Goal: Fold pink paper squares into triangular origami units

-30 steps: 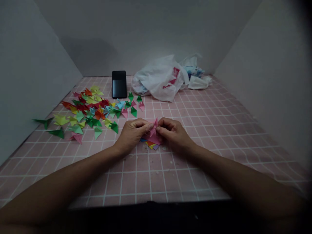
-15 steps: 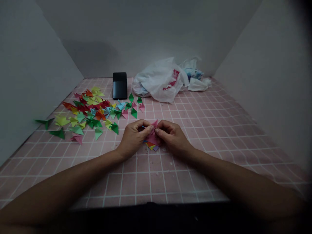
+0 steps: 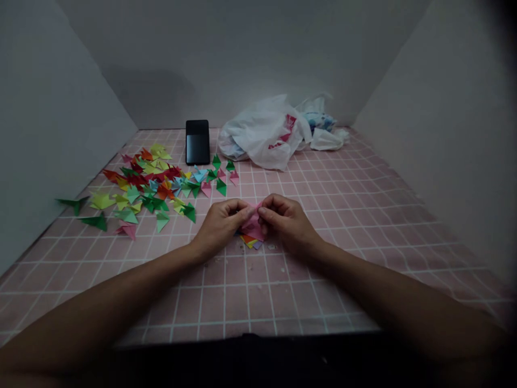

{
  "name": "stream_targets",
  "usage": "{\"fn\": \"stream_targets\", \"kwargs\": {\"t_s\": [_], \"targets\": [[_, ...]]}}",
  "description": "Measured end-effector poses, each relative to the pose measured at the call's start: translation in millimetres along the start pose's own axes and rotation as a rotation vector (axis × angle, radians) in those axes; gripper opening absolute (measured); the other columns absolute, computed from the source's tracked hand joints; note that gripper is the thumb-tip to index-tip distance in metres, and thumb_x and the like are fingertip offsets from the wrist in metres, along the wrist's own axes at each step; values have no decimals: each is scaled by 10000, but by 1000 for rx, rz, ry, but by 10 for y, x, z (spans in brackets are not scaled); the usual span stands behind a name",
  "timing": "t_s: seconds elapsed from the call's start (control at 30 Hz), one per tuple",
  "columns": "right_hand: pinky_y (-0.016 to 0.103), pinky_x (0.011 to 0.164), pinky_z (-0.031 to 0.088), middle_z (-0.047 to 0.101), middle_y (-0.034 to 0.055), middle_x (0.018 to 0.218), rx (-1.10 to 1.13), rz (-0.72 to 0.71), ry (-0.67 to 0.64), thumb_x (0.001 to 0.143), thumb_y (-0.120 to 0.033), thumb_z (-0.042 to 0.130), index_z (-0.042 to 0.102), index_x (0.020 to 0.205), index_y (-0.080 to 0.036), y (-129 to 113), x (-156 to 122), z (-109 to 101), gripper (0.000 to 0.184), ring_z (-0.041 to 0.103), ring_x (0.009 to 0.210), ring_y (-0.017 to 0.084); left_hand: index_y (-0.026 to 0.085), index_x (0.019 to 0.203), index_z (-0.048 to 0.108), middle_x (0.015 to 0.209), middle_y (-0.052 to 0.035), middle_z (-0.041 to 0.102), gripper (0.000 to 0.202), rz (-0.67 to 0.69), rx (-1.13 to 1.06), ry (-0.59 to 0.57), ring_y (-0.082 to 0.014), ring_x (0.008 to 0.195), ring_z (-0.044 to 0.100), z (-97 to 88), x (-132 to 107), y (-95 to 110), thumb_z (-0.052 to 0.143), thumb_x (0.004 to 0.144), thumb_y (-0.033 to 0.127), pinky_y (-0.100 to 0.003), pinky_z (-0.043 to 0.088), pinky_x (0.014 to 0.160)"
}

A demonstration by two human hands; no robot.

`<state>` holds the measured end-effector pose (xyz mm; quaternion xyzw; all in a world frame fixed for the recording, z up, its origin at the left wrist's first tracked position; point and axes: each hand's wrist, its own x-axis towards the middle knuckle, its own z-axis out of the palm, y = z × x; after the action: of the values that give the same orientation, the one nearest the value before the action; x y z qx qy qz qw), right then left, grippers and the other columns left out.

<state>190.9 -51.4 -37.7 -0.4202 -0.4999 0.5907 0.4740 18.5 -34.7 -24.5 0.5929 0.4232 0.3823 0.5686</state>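
- Dozens of folded paper triangles (image 3: 149, 183) in red, yellow, green, orange, blue and pink lie scattered across the left of a pink grid mat (image 3: 363, 258). Two dark green ones sit apart toward the left wall. Each looks feather-light and easy to nudge out of place.
- A black smartphone (image 3: 197, 142) sits behind the scattered triangles, near the back wall.
- The left hand (image 3: 221, 226) curls inward, its thumb and fingertips closing in a narrow pinch on the left side of the pink folded paper.
- The pink folded paper (image 3: 253, 226) sits at centre between both hands, held low over the mat. It looks thin, soft and light, apt to crease or crumple under a hard squeeze. Its folded edges seem the safest hold, taken with the finger pads, rather than its flimsy points.
- A small stack of coloured paper triangles (image 3: 250, 242) lies just below it, partly hidden.
- The right hand (image 3: 287, 223) mirrors the left, in an equally narrow pinch on the paper's right side.
- A white plastic bag (image 3: 260, 133) with red print slumps at the back, with a blue-patterned packet (image 3: 319, 121) and crumpled white tissue (image 3: 328, 140) to its right.
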Motion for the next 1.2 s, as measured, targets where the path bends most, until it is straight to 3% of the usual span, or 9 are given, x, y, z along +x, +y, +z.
{"fn": "stream_targets", "kwargs": {"t_s": [0.23, 0.47, 0.63, 1.0, 1.2], "targets": [[237, 477, 407, 555, -64, 558, -38, 1, 11, 816, -333, 694, 568, 767, -204, -12, -20, 21, 187, 504, 469, 93, 160, 695, 625, 623, 33, 552, 336, -112, -163, 1, -81, 547, 500, -2, 10, -40, 763, 740, 462, -221, 456, 573], [241, 477, 388, 538, -63, 583, -99, -30, 34, 822, -354, 681, 548, 751, -209, 3, -3, 26, 209, 488, 483, 91, 161, 692, 669, 657, -7, 657, 359, -194, -282, 7, -125, 593, 617, 25, -4, -18, 809, 691, 492, -278, 548, 649], [247, 488, 384, 540, -54, 596, -149, -58, 43, 819, -338, 674, 552, 735, -209, 1, -9, 39, 197, 487, 500, 95, 162, 661, 665, 642, 0, 655, 354, -241, -320, 29, -124, 573, 619, 40, -9, -31, 847, 651, 465, -274, 552, 628], [242, 480, 391, 526, -61, 591, -124, -30, 38, 824, -344, 675, 533, 741, -209, 8, -13, 37, 212, 493, 493, 93, 155, 635, 635, 603, 26, 570, 327, -131, -156, 56, -88, 553, 521, 32, -14, -35, 793, 720, 428, -225, 451, 566], [238, 472, 389, 533, -62, 584, -128, -30, 35, 834, -352, 672, 537, 749, -211, 21, -17, 38, 214, 495, 482, 88, 155, 682, 674, 639, 9, 602, 330, -71, -43, 67, -108, 596, 542, 19, -16, -46, 769, 746, 465, -248, 461, 602]]}}
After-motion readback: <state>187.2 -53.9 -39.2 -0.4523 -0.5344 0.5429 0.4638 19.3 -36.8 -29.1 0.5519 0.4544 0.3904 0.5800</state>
